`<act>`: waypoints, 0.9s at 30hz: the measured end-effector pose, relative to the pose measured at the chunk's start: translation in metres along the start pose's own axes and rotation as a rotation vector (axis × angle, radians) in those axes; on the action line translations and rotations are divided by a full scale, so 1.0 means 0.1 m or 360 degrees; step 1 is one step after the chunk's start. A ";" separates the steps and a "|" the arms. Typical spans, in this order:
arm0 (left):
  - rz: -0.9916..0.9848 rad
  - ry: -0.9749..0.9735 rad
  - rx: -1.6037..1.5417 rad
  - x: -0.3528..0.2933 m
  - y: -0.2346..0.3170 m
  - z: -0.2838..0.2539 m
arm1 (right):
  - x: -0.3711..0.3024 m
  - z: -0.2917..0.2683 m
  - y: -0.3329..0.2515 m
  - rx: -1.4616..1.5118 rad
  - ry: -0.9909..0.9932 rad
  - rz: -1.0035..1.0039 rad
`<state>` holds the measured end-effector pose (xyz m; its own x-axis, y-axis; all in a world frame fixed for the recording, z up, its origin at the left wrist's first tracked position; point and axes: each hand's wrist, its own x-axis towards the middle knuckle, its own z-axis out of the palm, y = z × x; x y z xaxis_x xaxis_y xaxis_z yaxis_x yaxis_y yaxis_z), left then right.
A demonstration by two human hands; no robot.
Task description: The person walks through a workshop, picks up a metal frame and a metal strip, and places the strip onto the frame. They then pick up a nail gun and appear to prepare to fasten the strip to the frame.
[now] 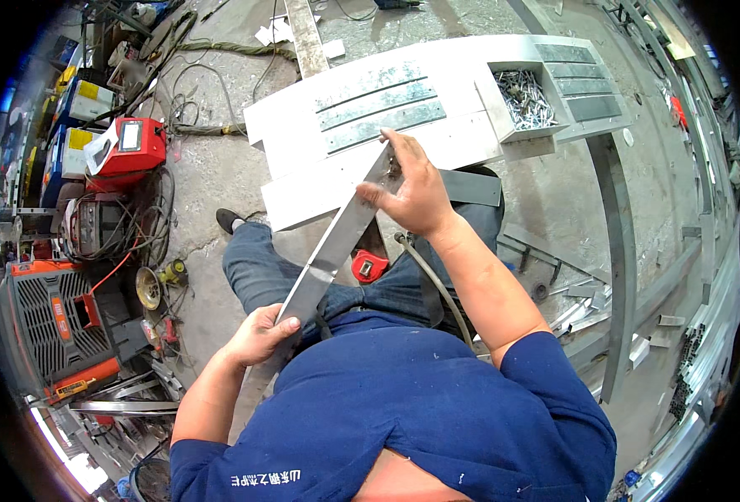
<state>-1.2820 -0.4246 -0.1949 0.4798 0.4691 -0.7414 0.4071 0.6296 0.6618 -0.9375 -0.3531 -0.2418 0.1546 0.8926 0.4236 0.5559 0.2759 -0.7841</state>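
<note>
A long grey metal bar (328,251), flat-faced like a square tube, slants across my lap from my left side up toward the white bench (295,188). Lower down, my left hand (261,336) is closed around it, thumb on top. At the far end my right hand (418,188) holds it between thumb and fingers, with dark marks on the metal there. Several dark grey flat strips (382,113) lie side by side on the bench. A red tape measure (369,266) sits between my legs, under the bar's right side.
At the bench's right, a white box (539,134) holds many screws or rivets, beside more grey strips (577,86). Left stand a red machine (140,146), an orange-black machine (56,326) and cables. A hose (433,276) crosses my right thigh; metal profiles (612,251) stand right.
</note>
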 end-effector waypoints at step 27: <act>-0.0065 0.0043 0.0215 -0.23 -0.12 -0.23 | -0.14 -0.10 0.23 0.0402 -0.0064 0.0344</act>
<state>-1.3162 -0.4285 -0.1885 0.4407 0.4624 -0.7694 0.5275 0.5601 0.6388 -0.9189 -0.3630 -0.2618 0.2119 0.9520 0.2211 0.2929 0.1539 -0.9437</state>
